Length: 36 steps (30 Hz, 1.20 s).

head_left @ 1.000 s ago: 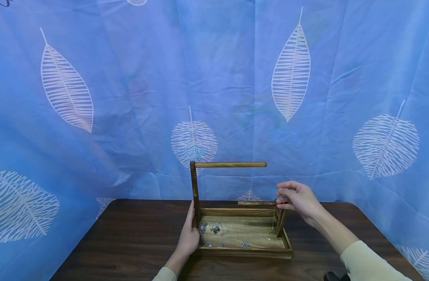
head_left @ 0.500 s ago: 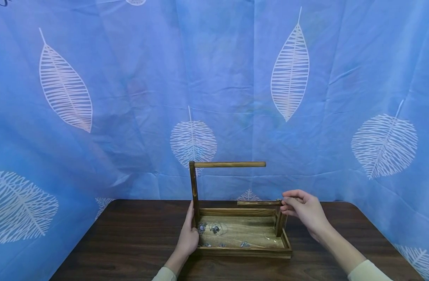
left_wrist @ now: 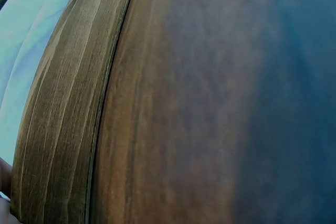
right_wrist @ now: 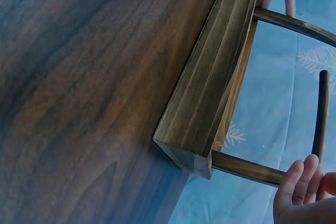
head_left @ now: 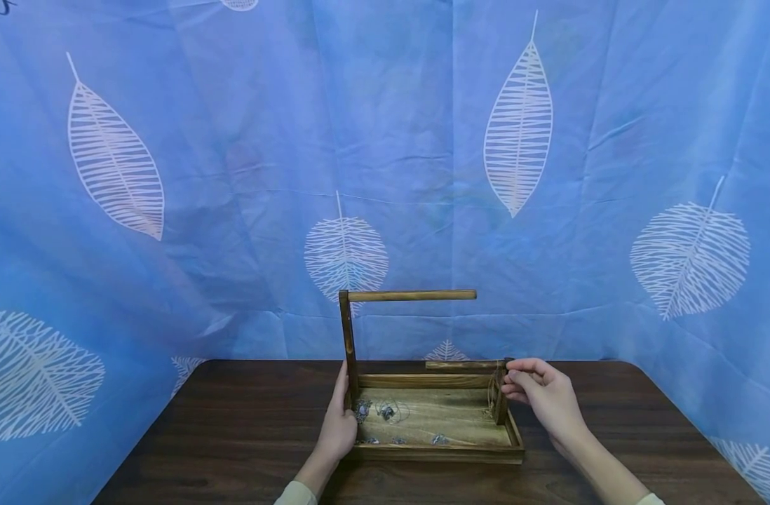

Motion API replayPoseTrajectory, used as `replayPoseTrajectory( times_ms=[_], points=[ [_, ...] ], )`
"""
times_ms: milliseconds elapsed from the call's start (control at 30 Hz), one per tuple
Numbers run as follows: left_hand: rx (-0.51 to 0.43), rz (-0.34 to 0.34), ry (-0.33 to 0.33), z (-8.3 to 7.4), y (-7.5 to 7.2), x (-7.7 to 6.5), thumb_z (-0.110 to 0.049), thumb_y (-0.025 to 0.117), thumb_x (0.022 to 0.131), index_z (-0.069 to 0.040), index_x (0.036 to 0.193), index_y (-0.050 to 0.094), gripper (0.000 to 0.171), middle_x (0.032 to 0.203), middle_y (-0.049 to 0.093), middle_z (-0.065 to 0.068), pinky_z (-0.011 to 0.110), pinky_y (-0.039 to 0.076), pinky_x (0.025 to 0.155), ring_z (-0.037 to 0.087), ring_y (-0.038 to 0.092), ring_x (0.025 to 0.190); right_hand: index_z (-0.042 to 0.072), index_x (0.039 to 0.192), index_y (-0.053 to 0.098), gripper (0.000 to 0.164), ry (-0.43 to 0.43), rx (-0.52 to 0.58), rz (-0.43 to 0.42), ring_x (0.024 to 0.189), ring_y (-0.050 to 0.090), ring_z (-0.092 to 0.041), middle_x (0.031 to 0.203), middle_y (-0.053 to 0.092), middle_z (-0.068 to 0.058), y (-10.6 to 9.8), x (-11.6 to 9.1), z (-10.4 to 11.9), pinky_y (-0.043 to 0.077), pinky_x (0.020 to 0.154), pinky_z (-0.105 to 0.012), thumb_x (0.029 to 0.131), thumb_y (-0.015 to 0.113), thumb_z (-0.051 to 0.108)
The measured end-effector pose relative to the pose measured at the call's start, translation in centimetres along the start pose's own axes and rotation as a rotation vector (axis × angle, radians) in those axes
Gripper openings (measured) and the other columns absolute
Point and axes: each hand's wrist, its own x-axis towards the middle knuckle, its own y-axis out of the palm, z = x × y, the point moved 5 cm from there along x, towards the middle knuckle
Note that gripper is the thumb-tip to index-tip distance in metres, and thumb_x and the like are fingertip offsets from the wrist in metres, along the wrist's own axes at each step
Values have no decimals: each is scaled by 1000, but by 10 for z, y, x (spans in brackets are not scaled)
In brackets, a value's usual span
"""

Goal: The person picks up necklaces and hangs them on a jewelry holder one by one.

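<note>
A brown wooden jewelry stand has a tray base, a tall left post with a long bar, and a short right post with a lower bar. My left hand grips its left end, fingers up along the tall post's outer side and thumb at the tray edge. My right hand is at the top of the short post, thumb and fingertips pinching at a thin chain necklace. The necklace drapes over the lower bar beside that post. In the right wrist view, my right fingers overlap the short post's end.
Several small silvery pieces of jewelry lie in the tray, mostly toward its left and front. The stand sits on a dark wooden table. Behind hangs a blue cloth with white leaf prints.
My right hand has moved slightly right and down, bringing the chain across the short post. The chain now hangs bunched on the post's inner side. My left hand has stayed in place.
</note>
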Motion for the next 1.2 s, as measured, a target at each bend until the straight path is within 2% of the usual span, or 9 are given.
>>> replayPoseTrajectory(
  times_ms=[200, 467, 600, 767, 867, 1033, 1200],
  points=[
    [-8, 4, -2, -1, 1, 0, 25, 26, 85, -29, 164, 3, 98, 166, 7, 19, 52, 35, 90, 45, 10, 149, -9, 125, 58, 27, -12, -20, -16, 84, 70, -18, 99, 69, -14, 2, -1, -2, 57, 78, -32, 103, 55, 7],
    [-11, -1, -6, -1, 1, 0, 25, 26, 85, -29, 164, 4, 98, 166, 8, 22, 52, 34, 88, 47, 9, 148, -7, 115, 65, 20, -124, -69, 20, 79, 68, -21, 95, 68, -12, 22, -9, 5, 57, 73, -32, 99, 61, 5],
    [-10, -7, -5, 0, 1, 1, 25, 26, 85, -30, 164, 4, 98, 165, 9, 22, 52, 35, 89, 47, 9, 148, -5, 113, 68, 21, -167, -67, 105, 79, 69, -21, 95, 68, -11, 37, -13, 7, 58, 72, -33, 97, 66, 8],
    [-12, -10, -12, 1, 2, 1, 25, 26, 85, -32, 163, 4, 99, 165, 10, 22, 52, 35, 90, 47, 10, 148, -5, 116, 68, 28, -192, -89, 281, 80, 70, -18, 97, 69, -13, 59, -16, 0, 58, 75, -38, 97, 67, 16],
    [-16, -8, -13, 1, 1, 1, 25, 26, 86, -32, 163, 4, 99, 166, 10, 21, 52, 34, 90, 46, 10, 149, -3, 115, 69, 29, -194, -134, 359, 82, 70, -23, 98, 71, -12, 72, -17, -7, 58, 74, -40, 97, 68, 20],
    [-19, -7, -12, 0, 1, 1, 25, 26, 86, -30, 164, 5, 98, 166, 9, 21, 52, 34, 90, 46, 10, 149, 0, 110, 72, 27, -194, -247, 442, 79, 69, -26, 96, 72, -9, 90, -19, -21, 55, 64, -33, 95, 70, 23],
    [-15, -6, -15, 1, 0, 0, 25, 27, 86, -32, 163, 5, 99, 166, 9, 21, 52, 35, 89, 47, 9, 148, -2, 105, 73, 19, -197, -293, 492, 76, 68, -23, 92, 71, -4, 104, -20, -33, 53, 61, -29, 94, 70, 14]
  ],
)
